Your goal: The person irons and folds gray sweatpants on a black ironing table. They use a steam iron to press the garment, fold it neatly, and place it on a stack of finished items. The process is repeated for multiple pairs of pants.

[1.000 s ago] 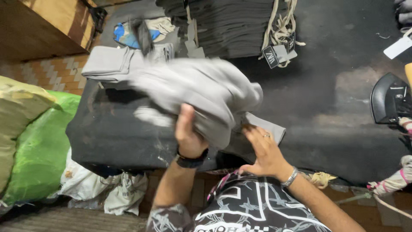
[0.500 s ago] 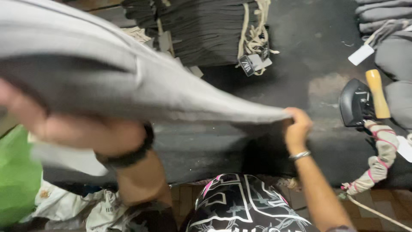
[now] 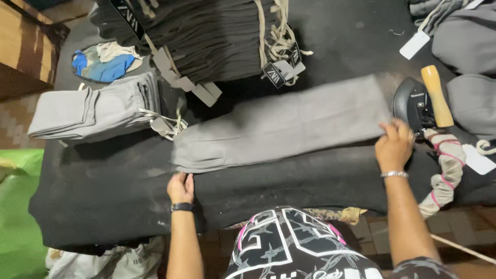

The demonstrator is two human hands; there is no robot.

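While both hands are held at opposite ends of it, a grey folded garment (image 3: 281, 129) is laid flat on the dark padded table (image 3: 320, 181), about midway between the near and far edges. Its long axis is run left to right, tilted slightly: the right end is set nearer the far edge, the left end nearer the near edge. The left end is pointed toward the table's left side, the right end toward an iron (image 3: 419, 106).

The left hand (image 3: 181, 187) is placed at the garment's near left corner, fingers curled at the cloth edge; whether the cloth is actually pinched cannot be told. A dark band is worn on that wrist. The right hand (image 3: 395, 144) is placed at the garment's near right corner, fingers bent down onto or just beside the cloth edge, no firm grip being visible. A metal bracelet is worn on that wrist.

The iron, with a wooden handle, is stood just beyond the right hand, near the right side of the table; a cloth-wrapped cord (image 3: 444, 170) is trailed from it over the near edge. A stack of folded grey garments (image 3: 93, 111) is set at the far left corner. A pile of dark tagged garments (image 3: 206, 36) is ranged along the far edge.
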